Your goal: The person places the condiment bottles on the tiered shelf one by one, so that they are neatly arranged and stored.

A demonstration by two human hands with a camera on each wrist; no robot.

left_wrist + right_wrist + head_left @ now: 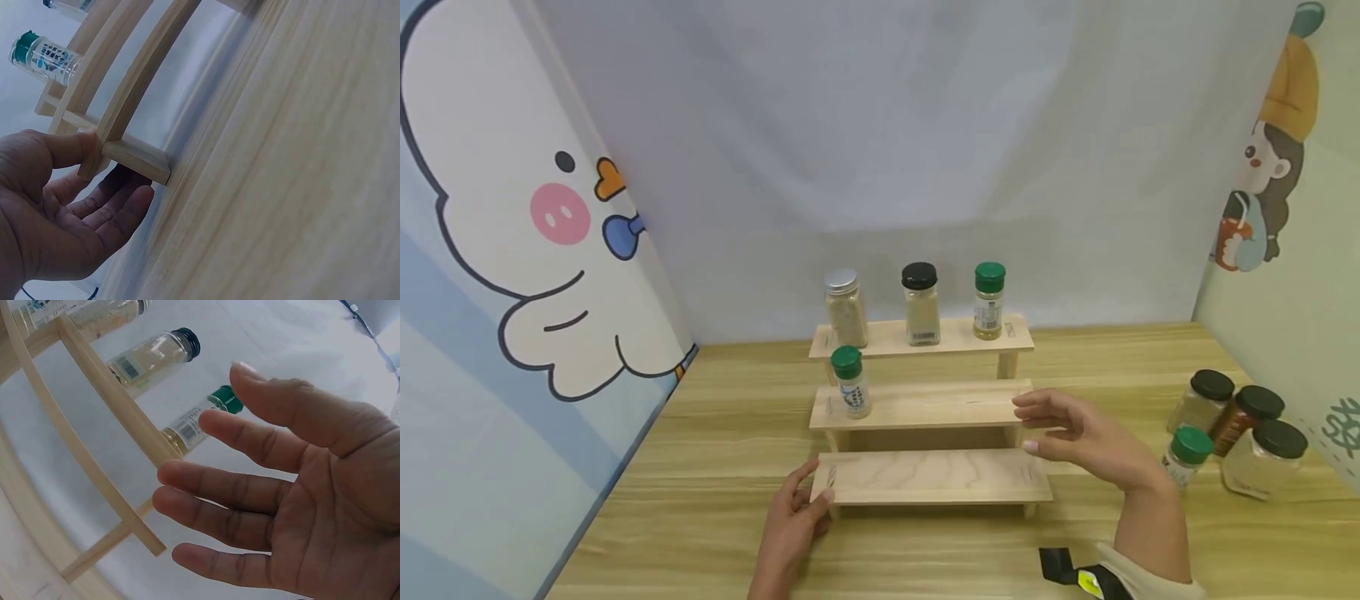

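A three-step wooden spice rack stands on the table. My left hand grips the left end of its lowest step; in the left wrist view the thumb lies on the board and the fingers curl below, by the leg. My right hand is beside the right end of the rack, fingers spread and holding nothing in the right wrist view. On the middle step stands a green-capped spice jar. The top step bears a silver-capped jar, a black-capped jar and another green-capped jar.
Right of the rack, several jars stand grouped on the table: a green-capped jar, a dark red jar, a wide black-capped jar and a smaller black-capped one. A pale curtain hangs behind; printed panels flank the table.
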